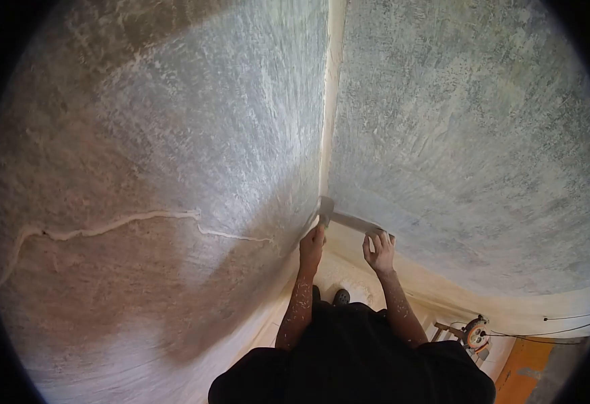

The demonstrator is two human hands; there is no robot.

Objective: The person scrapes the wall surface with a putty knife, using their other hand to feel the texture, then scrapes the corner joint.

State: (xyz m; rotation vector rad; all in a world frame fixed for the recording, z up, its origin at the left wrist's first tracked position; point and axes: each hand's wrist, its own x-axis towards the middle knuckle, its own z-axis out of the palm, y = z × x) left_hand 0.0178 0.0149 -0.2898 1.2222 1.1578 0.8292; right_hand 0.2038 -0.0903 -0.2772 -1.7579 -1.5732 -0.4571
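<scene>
My left hand (pixel 311 250) is closed round the handle of a putty knife (pixel 326 205), whose grey blade points up at the corner between two walls. My right hand (pixel 379 252) grips the right end of a long, flat grey blade (pixel 355 221), with the fingers bent over its edge. This long blade slants along the lower part of the right wall (pixel 456 135), and its left end lies close beside the putty knife. A pale filled strip (pixel 330 94) runs up the corner above both tools. White specks dot both forearms.
A pale filled crack (pixel 133 219) crosses the left wall (pixel 174 121). Down on the right stands a cable reel (pixel 476 333) with dark cables (pixel 544 336) leading off, near an orange panel (pixel 525 367). One dark shoe (pixel 341 297) shows on the floor below me.
</scene>
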